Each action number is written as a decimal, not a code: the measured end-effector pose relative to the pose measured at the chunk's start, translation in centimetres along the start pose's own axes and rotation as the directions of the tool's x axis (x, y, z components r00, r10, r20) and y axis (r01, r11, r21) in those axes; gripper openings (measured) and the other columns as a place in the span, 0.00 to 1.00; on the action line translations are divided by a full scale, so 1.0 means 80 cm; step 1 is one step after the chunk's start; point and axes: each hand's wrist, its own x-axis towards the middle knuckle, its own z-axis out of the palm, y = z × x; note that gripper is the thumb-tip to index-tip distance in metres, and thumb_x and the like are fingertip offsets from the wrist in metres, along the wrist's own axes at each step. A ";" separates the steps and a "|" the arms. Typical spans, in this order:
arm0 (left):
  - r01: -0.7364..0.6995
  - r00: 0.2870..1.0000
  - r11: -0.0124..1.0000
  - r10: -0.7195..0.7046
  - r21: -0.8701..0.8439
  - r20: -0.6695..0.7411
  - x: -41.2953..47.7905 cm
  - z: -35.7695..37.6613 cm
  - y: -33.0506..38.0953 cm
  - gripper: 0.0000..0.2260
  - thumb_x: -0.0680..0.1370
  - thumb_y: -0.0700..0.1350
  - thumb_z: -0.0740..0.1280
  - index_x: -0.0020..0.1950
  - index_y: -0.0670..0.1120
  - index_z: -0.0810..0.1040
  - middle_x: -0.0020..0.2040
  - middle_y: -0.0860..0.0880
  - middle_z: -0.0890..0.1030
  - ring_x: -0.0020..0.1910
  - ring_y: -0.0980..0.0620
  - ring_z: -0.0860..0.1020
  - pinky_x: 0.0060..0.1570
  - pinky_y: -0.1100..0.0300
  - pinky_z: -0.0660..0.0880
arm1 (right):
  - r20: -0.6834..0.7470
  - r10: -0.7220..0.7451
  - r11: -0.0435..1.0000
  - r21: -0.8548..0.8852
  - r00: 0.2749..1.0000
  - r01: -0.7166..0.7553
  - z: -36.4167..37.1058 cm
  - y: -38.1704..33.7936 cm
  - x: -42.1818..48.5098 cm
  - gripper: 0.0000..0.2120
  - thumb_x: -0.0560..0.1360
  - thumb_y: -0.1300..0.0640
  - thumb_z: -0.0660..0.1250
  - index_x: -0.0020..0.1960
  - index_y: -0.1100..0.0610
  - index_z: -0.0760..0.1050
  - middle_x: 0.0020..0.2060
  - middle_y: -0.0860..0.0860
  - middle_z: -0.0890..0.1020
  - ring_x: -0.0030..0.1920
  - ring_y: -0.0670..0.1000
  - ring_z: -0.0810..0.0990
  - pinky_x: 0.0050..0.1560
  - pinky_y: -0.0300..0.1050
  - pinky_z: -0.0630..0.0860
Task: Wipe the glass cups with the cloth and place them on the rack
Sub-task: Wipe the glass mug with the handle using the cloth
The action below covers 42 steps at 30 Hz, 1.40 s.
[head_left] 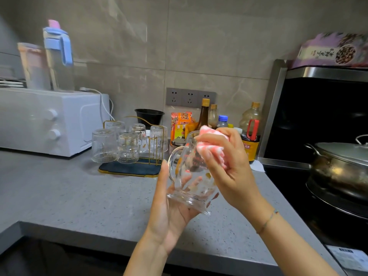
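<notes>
Above the grey countertop (pixel 79 196), left hand (pixel 169 212) grips a clear, handled glass cup (pixel 191 176) while right hand (pixel 229 166) pinches pink-white cloth (pixel 211 140) against its rim.

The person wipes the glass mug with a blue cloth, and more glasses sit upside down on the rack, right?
Not blue: the head view shows a pink and white cloth in the right hand, wiping the glass mug. More glasses do sit upside down on the rack.

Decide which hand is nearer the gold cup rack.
Left. The left hand, holding the mug, is right of the rack; the right hand, with the cloth, lies farther right.
</notes>
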 end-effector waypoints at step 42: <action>-0.229 0.973 0.960 0.220 -0.159 -0.072 -0.015 0.034 -0.010 0.21 0.73 0.56 0.64 0.61 0.46 0.80 0.55 0.44 0.83 0.49 0.49 0.83 0.45 0.56 0.80 | 0.024 -0.013 1.000 0.018 1.000 0.013 -0.001 0.014 0.000 0.28 0.80 0.40 0.46 0.77 0.51 0.50 0.77 0.42 0.53 0.77 0.47 0.45 0.76 0.47 0.47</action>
